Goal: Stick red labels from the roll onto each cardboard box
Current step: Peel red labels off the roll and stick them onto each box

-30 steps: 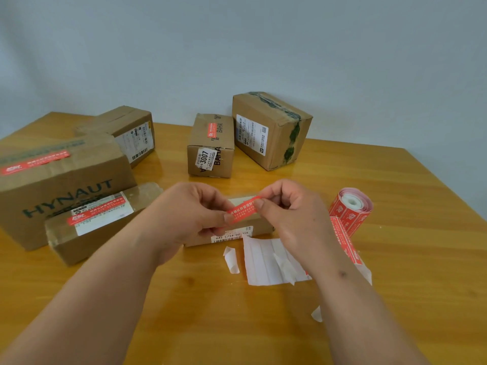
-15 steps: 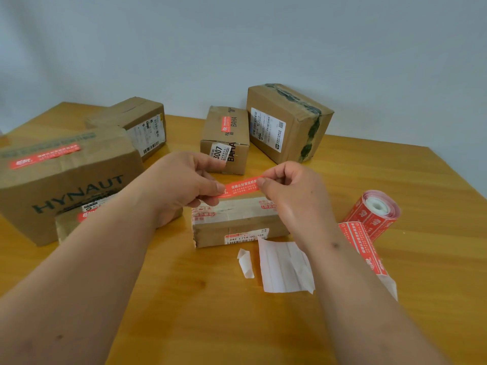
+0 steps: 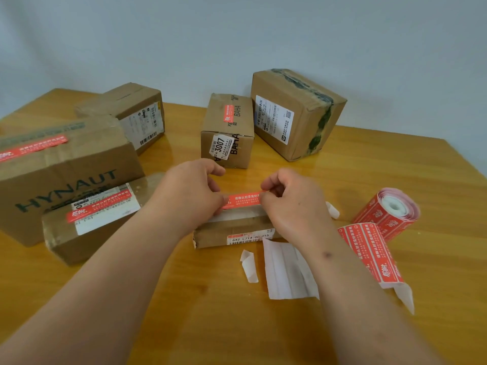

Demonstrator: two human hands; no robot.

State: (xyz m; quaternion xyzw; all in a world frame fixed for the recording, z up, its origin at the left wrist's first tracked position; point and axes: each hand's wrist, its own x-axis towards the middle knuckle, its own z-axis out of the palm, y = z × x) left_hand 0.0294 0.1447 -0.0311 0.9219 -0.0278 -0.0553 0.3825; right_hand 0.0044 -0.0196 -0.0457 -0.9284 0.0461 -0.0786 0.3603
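Pinching a red label (image 3: pixel 243 200) taut, both hands (image 3: pixel 188 189) (image 3: pixel 288 204) hover over box (image 3: pixel 224 233) — seemingly "642 L714 00 015".

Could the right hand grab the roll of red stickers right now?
Probably not yet. The right hand is pinching one end of the red label. The roll lies close beside it with nothing between.

single head-worn view, looking forward and down across the wooden table (image 3: pixel 395 325) toward its far edge and the grey wall (image 3: pixel 237 35). wide angle, close range: both forearms enter from the near edge. far left corner visible; no second view.
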